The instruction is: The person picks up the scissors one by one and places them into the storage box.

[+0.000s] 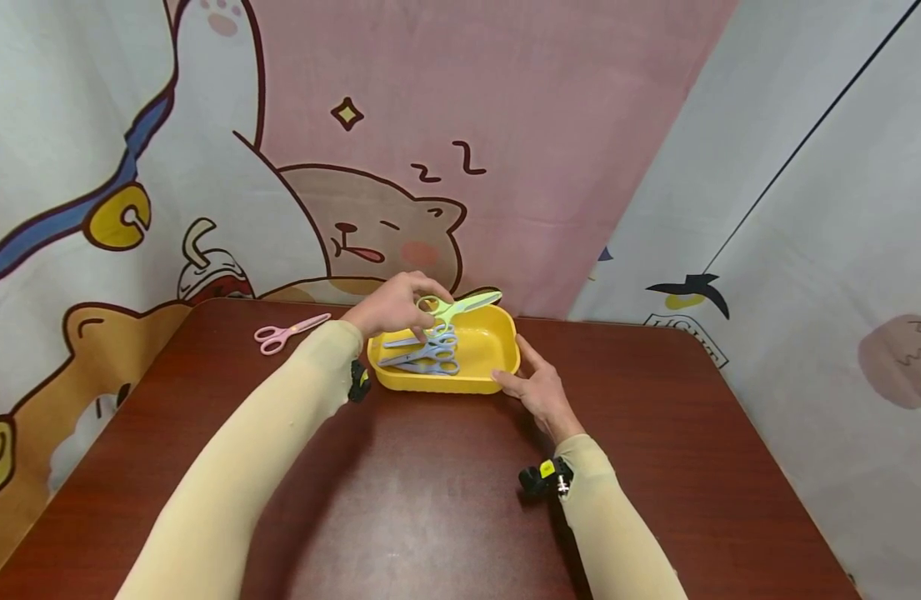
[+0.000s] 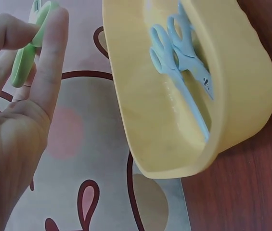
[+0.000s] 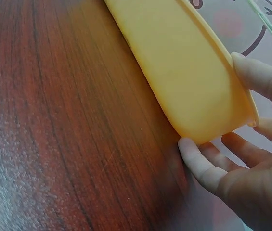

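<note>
My left hand (image 1: 394, 307) pinches the handle of light green scissors (image 1: 475, 302) above the yellow tray (image 1: 437, 384), blades pointing right. In the left wrist view, thumb and fingers close on one green handle loop (image 2: 24, 65). Several pale blue scissors (image 1: 430, 353) lie together in the tray's left half; in that wrist view, two blue scissors (image 2: 176, 82) show. My right hand (image 1: 541, 392) grips the tray's right end. The right wrist view shows its thumb at the rim and a fingertip at the lower corner of the yellow tray (image 3: 188, 72).
Pink scissors (image 1: 280, 335) lie on the brown wooden table (image 1: 430, 500), left of the tray and beyond my left forearm. Close behind the table's far edge hangs a printed cloth (image 1: 550, 150) with cartoon animals.
</note>
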`<action>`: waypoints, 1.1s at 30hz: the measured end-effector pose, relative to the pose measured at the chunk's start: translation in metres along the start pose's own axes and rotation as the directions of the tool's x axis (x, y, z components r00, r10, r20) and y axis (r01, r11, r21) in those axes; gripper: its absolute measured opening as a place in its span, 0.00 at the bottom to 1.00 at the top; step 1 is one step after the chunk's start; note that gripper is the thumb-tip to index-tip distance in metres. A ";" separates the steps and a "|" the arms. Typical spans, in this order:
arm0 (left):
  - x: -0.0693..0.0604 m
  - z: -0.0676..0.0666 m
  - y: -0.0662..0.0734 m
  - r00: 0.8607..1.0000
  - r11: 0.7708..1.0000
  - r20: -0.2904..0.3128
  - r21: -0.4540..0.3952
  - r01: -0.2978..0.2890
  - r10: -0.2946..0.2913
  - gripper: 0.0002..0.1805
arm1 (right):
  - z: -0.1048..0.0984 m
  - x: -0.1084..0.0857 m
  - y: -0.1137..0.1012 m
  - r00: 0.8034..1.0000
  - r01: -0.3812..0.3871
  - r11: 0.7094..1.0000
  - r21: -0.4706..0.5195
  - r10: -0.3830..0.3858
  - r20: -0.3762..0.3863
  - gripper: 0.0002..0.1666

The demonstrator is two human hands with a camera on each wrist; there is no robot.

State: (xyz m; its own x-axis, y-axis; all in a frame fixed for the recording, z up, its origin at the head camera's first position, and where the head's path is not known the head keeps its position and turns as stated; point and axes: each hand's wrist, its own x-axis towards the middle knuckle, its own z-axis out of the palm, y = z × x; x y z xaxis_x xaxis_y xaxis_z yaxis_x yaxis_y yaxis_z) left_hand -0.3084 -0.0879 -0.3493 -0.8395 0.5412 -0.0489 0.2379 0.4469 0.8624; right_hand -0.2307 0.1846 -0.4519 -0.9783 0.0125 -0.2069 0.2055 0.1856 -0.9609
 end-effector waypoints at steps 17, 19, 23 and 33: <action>0.019 0.008 0.000 0.993 0.993 0.082 -0.066 0.095 -0.089 0.22 | 0.000 0.001 0.001 1.000 -0.006 1.000 -0.011 0.006 -0.006 0.54; 0.021 0.008 -0.001 0.990 0.992 0.095 -0.061 0.110 -0.104 0.23 | 0.000 0.001 0.001 1.000 -0.009 1.000 -0.015 0.008 -0.006 0.54; 0.023 0.009 -0.002 0.985 0.989 0.118 -0.068 0.131 -0.122 0.24 | 0.001 0.002 0.001 1.000 -0.007 1.000 -0.013 0.007 -0.004 0.54; 0.031 0.014 -0.007 0.979 0.983 0.143 -0.091 0.158 -0.144 0.25 | 0.001 0.001 0.001 1.000 -0.002 1.000 -0.008 0.002 -0.016 0.54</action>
State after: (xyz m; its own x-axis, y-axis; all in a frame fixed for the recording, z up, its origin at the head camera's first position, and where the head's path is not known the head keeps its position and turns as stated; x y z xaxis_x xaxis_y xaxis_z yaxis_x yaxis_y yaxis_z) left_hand -0.3295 -0.0647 -0.3641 -0.7862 0.5676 -0.2443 0.0566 0.4598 0.8862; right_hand -0.2311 0.1839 -0.4535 -0.9781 0.0284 -0.2060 0.2075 0.1938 -0.9588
